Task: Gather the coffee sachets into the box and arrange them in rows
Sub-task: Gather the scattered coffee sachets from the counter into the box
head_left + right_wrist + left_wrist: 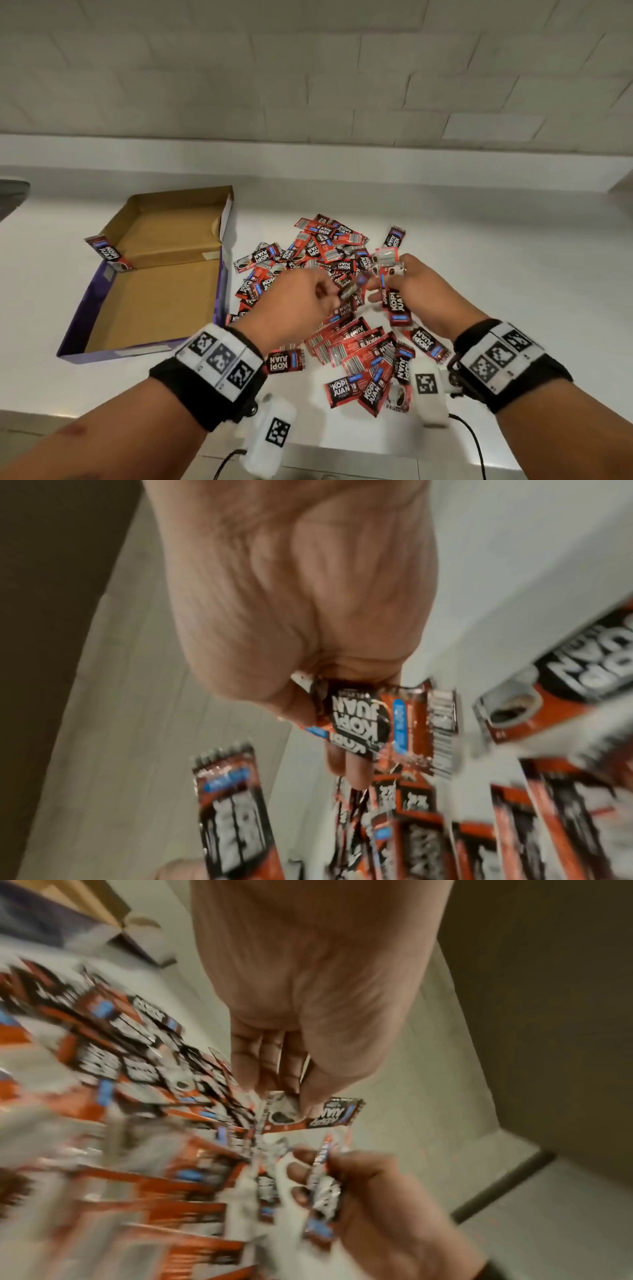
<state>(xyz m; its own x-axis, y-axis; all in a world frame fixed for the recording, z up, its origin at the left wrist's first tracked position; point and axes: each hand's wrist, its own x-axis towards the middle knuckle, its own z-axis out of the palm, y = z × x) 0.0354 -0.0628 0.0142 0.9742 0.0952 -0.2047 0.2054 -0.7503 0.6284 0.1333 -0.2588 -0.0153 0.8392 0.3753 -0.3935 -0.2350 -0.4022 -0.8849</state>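
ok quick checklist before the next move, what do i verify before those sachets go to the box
1. Left hand grips a sachet: ok, pinched at one end.
2. Right hand holds its stack of sachets: ok, several held.
3. Held stack aligned: cannot tell, blurred.
4. Box open with bare floor: ok.
5. Rows begun in box: not ok, one sachet leans on the left wall.
6. Pile gathered: not ok, most lies on the counter.
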